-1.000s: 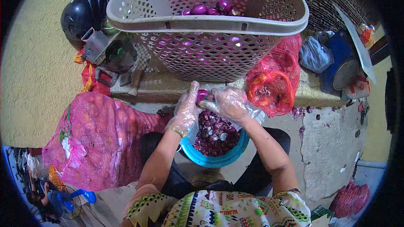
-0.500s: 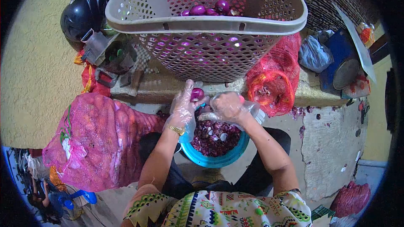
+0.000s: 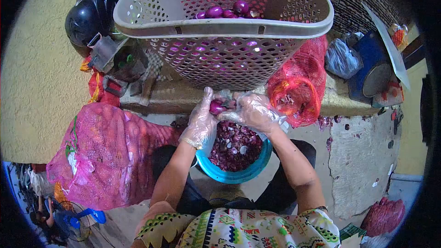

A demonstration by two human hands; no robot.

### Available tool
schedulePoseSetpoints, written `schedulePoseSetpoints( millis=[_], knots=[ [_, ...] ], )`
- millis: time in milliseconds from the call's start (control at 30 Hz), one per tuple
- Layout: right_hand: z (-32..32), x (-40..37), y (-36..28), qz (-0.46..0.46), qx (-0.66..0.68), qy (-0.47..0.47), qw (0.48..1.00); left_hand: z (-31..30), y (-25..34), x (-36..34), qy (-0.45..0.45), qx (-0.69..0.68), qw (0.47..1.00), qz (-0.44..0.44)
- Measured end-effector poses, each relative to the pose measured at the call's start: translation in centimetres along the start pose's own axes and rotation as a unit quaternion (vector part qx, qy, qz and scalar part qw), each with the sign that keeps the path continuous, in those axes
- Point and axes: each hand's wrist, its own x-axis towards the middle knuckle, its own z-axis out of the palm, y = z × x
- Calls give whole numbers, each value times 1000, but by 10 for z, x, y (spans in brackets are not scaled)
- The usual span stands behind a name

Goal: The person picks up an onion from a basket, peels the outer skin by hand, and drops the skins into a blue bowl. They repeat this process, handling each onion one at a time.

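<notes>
My left hand [image 3: 200, 121], in a clear plastic glove, is closed around a purple-red onion [image 3: 216, 107]. Against the onion's right side works my gloved right hand [image 3: 257, 111], its fingers curled; whatever it grips is hidden. Below both hands stands a blue basin [image 3: 234, 177] with purple onion skins [image 3: 234, 149] and a few pale pieces inside. Just beyond the hands rises a large perforated grey-beige basket [image 3: 225, 28], with peeled-looking red onions [image 3: 222, 12] heaped in it.
At left bulges a pink mesh sack [image 3: 110, 156] full of onions. A red mesh sack [image 3: 296, 101] with a rolled-open mouth sits right of the basket. Helmets [image 3: 85, 18], a pale blue plastic bag [image 3: 342, 57] and a blue container [image 3: 370, 76] lie around. A person [image 3: 46, 213] shows at lower left.
My right hand has come up and turned toward the onion, meeting it beside my left hand. The onion has tilted slightly lower in my left fingers.
</notes>
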Motion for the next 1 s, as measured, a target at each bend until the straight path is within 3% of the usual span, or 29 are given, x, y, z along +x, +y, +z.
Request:
schedulePoseSetpoints(
  millis=[267,567,633,1000],
  knots=[
    [3,-2,-1,-14,37,10,999,-5,-6,-2,48,63,997,-4],
    [10,-1,0,-13,-14,-36,999,-10,-11,3,63,101,993,9],
    [11,0,0,16,-20,-94,995,-12,-12,5,69,98,993,14],
    [18,0,2,-29,-79,-94,992,-3,-4,-1,96,124,986,52]
  ],
)
